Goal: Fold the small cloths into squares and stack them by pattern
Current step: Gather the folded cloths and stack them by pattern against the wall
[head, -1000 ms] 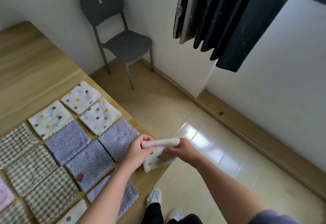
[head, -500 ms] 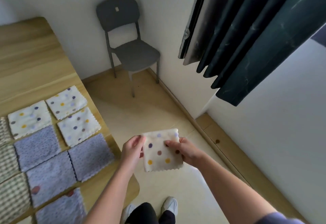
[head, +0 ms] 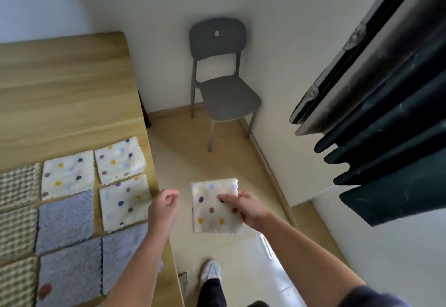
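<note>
Over the floor beside the table (head: pixel 72 103), my right hand (head: pixel 243 206) pinches the folded dotted cloth (head: pixel 213 206); my left hand (head: pixel 163 206) hangs curled, empty.

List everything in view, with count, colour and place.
table: one, light wood, left.
dotted cloths: three, cream with coloured dots, flat on the table near its right edge.
speckled cloths: three, lilac, on the table nearer the person.
checked cloths: three in view, green and beige, cut by the left frame edge.
held cloth: one, cream with dots, over the floor.
chair: one, dark grey, room corner.
curtain: one, dark, upper right.
shoe: one, white, on the floor.
left hand: fingers curled, holds nothing, by the table edge.
right hand: pinches the held cloth.
</note>
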Demonstrator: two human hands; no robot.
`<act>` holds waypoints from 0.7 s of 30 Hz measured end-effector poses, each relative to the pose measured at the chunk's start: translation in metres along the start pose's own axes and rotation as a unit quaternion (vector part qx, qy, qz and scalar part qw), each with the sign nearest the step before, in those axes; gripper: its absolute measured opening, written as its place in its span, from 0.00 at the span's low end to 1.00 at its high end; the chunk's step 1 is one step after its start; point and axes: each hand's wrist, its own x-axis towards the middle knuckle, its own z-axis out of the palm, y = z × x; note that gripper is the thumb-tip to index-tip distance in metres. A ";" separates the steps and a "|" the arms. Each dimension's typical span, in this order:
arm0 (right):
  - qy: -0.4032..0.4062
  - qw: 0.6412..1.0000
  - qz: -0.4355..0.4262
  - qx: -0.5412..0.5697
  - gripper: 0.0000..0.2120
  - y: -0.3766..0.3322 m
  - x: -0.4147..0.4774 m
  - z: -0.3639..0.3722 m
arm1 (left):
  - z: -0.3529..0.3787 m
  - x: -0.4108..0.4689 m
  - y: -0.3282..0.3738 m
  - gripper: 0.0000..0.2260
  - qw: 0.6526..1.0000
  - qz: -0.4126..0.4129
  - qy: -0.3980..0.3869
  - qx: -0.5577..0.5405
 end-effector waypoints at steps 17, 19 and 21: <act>-0.077 0.993 0.075 -0.039 0.03 -0.134 0.178 0.022 | -0.025 0.185 0.014 0.24 0.927 -0.098 0.131 0.338; -0.100 0.990 0.081 -0.052 0.04 -0.144 0.194 0.025 | -0.017 0.188 0.011 0.26 0.918 -0.108 0.109 0.366; -0.111 0.988 0.090 -0.063 0.03 -0.153 0.203 0.027 | -0.010 0.188 0.011 0.26 0.920 -0.095 0.091 0.370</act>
